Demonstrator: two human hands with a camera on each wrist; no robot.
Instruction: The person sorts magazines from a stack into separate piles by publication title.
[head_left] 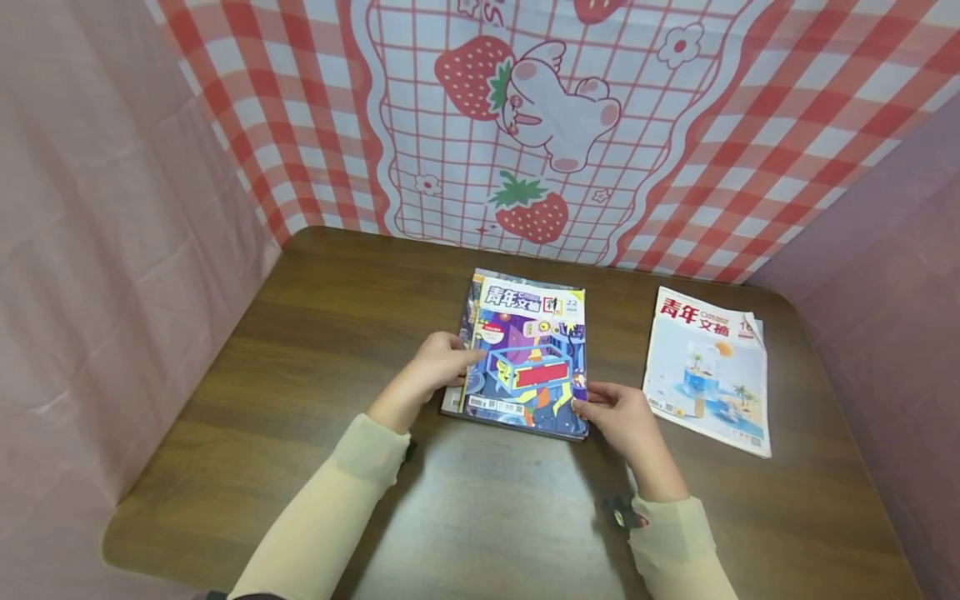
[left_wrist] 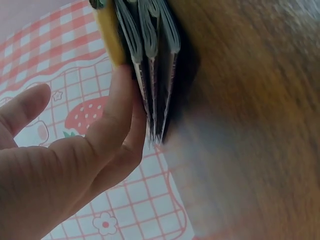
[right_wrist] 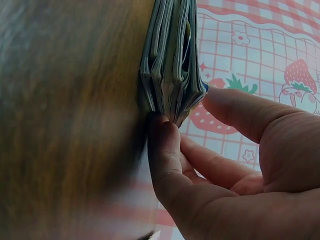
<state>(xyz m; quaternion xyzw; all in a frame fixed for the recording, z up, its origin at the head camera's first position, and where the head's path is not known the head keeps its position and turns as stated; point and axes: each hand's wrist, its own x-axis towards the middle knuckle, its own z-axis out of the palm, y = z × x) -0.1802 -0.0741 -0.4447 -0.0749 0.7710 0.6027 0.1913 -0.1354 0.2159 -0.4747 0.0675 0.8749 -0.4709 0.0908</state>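
Note:
A stack of magazines (head_left: 525, 358) lies on the table in the head view, with a purple and blue cover on top. Its lower magazines stick out a little on the left. My left hand (head_left: 442, 360) is at the stack's left side. In the left wrist view, fairly straight fingers (left_wrist: 117, 102) touch the stack's edge while the thumb stays raised, apart from it. At the lower right corner, my right hand (head_left: 618, 415) pinches the stack. The right wrist view has the thumb at the top cover and a finger (right_wrist: 165, 145) against the bottom side of the page edges (right_wrist: 170, 75).
One separate magazine (head_left: 705, 375) with a pale beach cover lies to the right, its top corner curled. The wooden table (head_left: 300, 392) has rounded corners. A red checked strawberry cloth (head_left: 465, 150) hangs behind it, and pink curtains (head_left: 135, 250) hang at the sides.

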